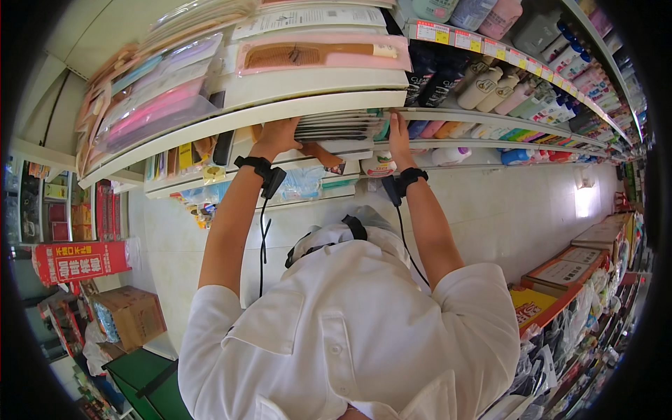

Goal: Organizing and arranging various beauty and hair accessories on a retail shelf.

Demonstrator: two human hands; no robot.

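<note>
A stack of thin flat packets (336, 126) lies on a lower shelf, just under the edge of the upper white shelf (315, 103). My left hand (277, 137) is at the stack's left end, its thumb against it; the fingertips are hidden under the shelf edge. At the other side, my right hand (399, 137) stands upright with fingers extended, beside the right end of the stack; whether it touches the packets I cannot tell. A brown wooden comb (321, 155) pokes out below the stack. Another packaged comb (320, 54) lies on the shelf above.
Packaged combs (157, 105) in clear sleeves fill the upper shelf's left part. Shampoo bottles (480, 89) line the shelves at right. Cardboard boxes (569, 268) stand across the aisle at right, and an open carton (128, 317) at lower left. Cables hang from both wrist straps.
</note>
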